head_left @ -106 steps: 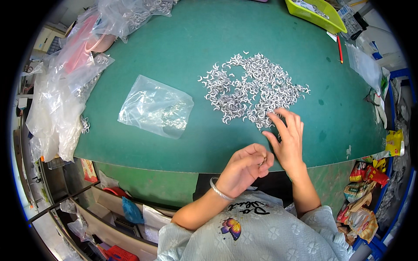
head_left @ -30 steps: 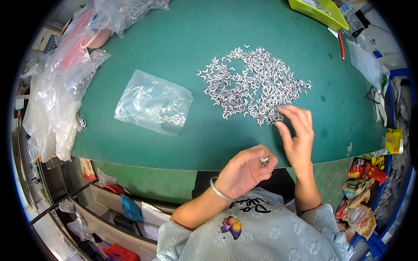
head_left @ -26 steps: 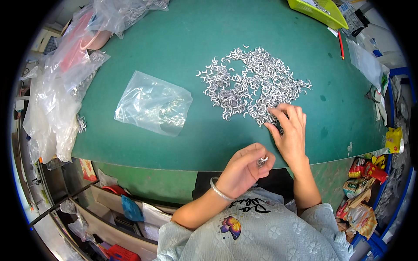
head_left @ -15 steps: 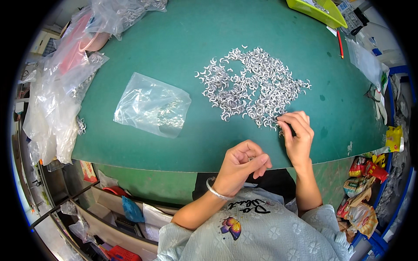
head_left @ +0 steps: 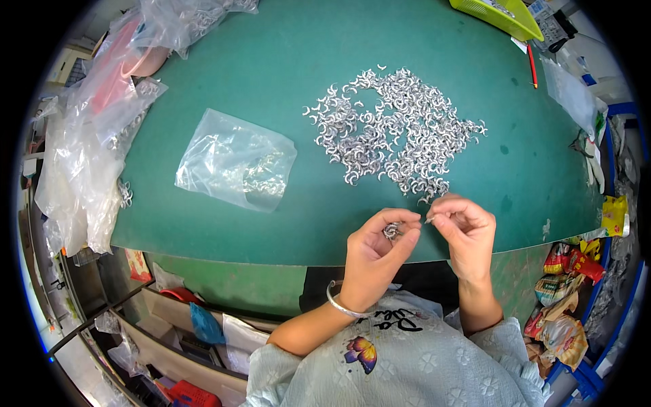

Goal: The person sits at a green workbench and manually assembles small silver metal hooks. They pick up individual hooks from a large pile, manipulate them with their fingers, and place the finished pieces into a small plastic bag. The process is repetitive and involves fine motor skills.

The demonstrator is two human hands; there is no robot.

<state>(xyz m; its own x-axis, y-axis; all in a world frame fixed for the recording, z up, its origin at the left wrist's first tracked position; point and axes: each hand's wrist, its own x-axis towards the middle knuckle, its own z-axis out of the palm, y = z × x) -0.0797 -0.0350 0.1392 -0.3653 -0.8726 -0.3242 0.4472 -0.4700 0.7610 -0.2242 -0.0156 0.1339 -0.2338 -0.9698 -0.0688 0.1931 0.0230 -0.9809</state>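
A loose heap of small silver crescent-shaped metal pieces (head_left: pixel 420 122) lies on the green tabletop. My left hand (head_left: pixel 380 247), with a bangle at the wrist, is curled around a few crescent pieces (head_left: pixel 392 231) that show between thumb and fingers. My right hand (head_left: pixel 464 230) pinches one small crescent piece (head_left: pixel 429 220) between thumb and forefinger. Both hands are close together just in front of the heap's near edge, fingertips almost meeting. Left of the heap a clear plastic bag (head_left: pixel 234 159) lies flat, with some shiny bits visible at its right side.
Clear plastic bags (head_left: pixel 81 163) and a pink basket (head_left: pixel 146 62) crowd the table's left side. At the far right stand a yellow-green tray (head_left: pixel 498 18) and a red pen (head_left: pixel 532 66). Packaged goods (head_left: pixel 563 298) sit on a blue rack at the right.
My right hand has drawn back from the heap's near edge toward my left hand, with a crescent piece in its pinch. My left hand has turned and opened somewhat, exposing the pieces it holds.
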